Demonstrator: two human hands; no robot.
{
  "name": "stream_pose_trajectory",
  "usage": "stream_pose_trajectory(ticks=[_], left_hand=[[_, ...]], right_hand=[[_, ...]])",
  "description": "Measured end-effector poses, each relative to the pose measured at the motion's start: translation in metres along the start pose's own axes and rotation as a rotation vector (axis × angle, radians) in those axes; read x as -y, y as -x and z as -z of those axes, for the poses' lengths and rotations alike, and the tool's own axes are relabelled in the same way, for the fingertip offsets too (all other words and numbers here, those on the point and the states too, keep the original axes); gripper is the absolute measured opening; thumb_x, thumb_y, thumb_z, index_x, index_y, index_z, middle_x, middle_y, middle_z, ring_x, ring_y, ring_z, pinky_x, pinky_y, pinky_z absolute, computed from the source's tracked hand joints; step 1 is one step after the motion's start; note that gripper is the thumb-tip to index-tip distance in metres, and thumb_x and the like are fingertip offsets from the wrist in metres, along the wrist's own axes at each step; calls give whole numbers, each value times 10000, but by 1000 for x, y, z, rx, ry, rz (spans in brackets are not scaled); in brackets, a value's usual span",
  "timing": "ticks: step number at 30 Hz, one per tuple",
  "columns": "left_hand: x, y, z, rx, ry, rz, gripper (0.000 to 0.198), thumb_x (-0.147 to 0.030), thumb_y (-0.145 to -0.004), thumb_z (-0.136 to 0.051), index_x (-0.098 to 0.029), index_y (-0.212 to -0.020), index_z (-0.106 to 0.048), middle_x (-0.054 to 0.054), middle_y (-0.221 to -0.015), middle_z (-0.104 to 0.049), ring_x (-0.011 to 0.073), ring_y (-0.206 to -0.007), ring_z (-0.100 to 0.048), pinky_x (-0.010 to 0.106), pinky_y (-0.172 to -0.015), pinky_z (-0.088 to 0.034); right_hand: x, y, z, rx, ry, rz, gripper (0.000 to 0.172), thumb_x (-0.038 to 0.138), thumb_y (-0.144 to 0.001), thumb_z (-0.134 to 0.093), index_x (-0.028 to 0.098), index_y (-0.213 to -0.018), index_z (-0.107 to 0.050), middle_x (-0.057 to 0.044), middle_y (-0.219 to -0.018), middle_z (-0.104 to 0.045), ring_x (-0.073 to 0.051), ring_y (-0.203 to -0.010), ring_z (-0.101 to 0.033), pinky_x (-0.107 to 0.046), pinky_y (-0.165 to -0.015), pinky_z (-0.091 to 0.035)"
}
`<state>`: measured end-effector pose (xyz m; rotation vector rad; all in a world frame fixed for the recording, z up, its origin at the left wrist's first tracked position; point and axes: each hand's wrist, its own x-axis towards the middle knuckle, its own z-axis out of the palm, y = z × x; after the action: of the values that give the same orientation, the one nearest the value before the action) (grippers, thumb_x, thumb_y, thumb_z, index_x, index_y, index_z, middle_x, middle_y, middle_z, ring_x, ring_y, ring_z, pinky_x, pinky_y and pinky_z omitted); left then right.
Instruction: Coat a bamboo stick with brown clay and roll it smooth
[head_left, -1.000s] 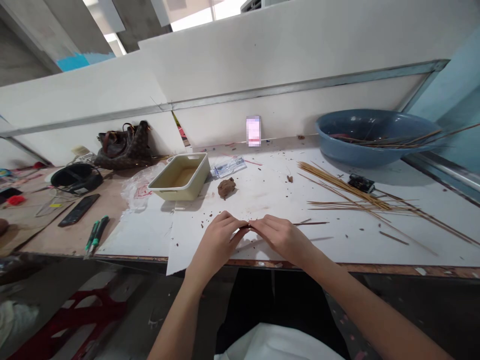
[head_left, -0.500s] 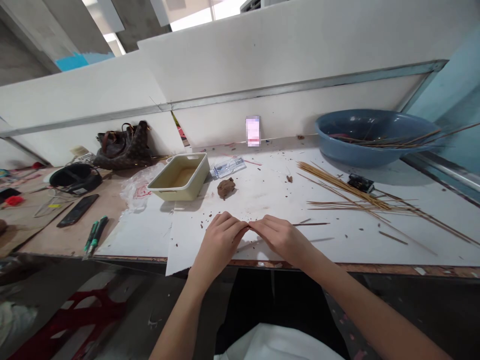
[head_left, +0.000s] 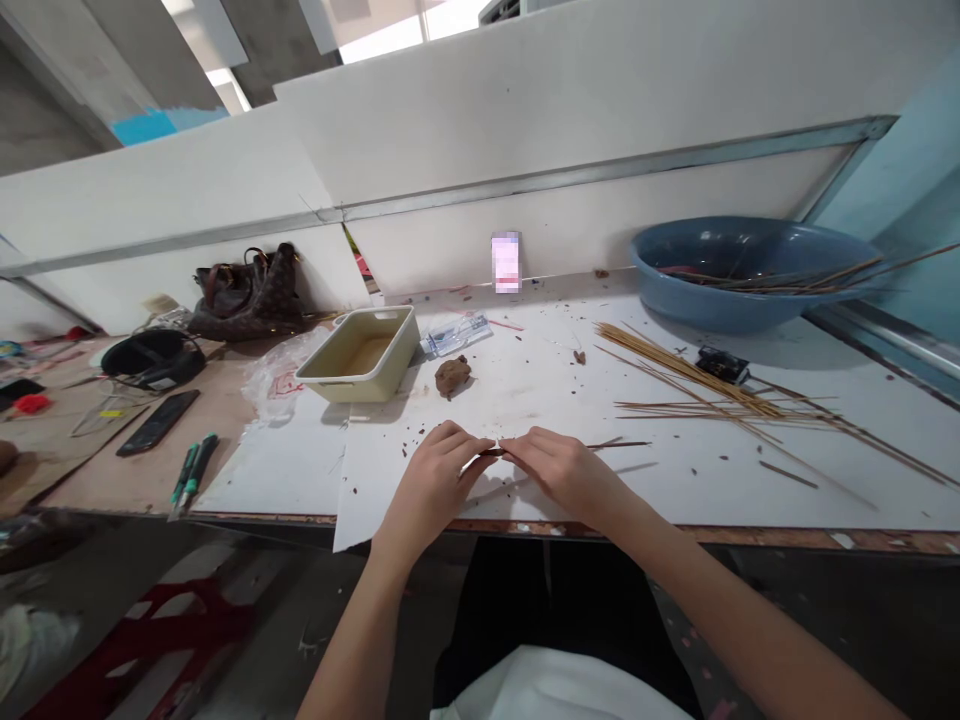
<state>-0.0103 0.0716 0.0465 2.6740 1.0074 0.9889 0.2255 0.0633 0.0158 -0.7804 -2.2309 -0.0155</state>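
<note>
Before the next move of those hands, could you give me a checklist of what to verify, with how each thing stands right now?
1. Left hand on the dark stick: ok, its fingers pinch the near-left end.
2. Right hand on it too: ok, and the stick sticks out to the right past this hand.
3. Stick in one piece: cannot tell, the right hand covers its middle.
4. Brown lump apart from the hands: ok, it sits beyond them on the white paper.
5. Loose sticks off to the right, touching neither hand: ok.
6. Paper free of crumbs: not ok, bits lie scattered.
</note>
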Motion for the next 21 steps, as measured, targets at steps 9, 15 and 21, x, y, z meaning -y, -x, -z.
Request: stream_pose_trajectory(ticks=[9, 15, 21], left_hand=[[-5, -1, -3, -73, 27, -11, 128, -204, -1051, -681, -216, -1166, -735, 46, -922, -774, 212, -871, -627, 359, -764, -582], [-6, 1, -2, -38, 33, 9, 117, -213, -1061, -663, -212, -1142, -747, 57, -927, -773, 219, -882, -625, 376, -770, -581], [-7, 1, -1, -21, 48, 6, 117, -206, -1060, -663, -205, -1142, -746, 61, -953, -773, 221, -900, -609, 378, -783, -567]], right_hand=[[5, -2, 2, -38, -23, 26, 287, 115, -1091, -512, 133, -1349, -635, -133, -1054, -791, -251, -895, -728, -412, -810, -635], [5, -1, -1, -91, -107, -14, 216, 143, -1087, -563, 151, -1261, -691, -94, -942, -783, -223, -829, -722, -375, -758, -628], [3, 1, -4, -88, -156, -18, 215, 125, -1076, -591, 154, -1266, -688, -95, -964, -783, -213, -842, -719, -370, -767, -622]])
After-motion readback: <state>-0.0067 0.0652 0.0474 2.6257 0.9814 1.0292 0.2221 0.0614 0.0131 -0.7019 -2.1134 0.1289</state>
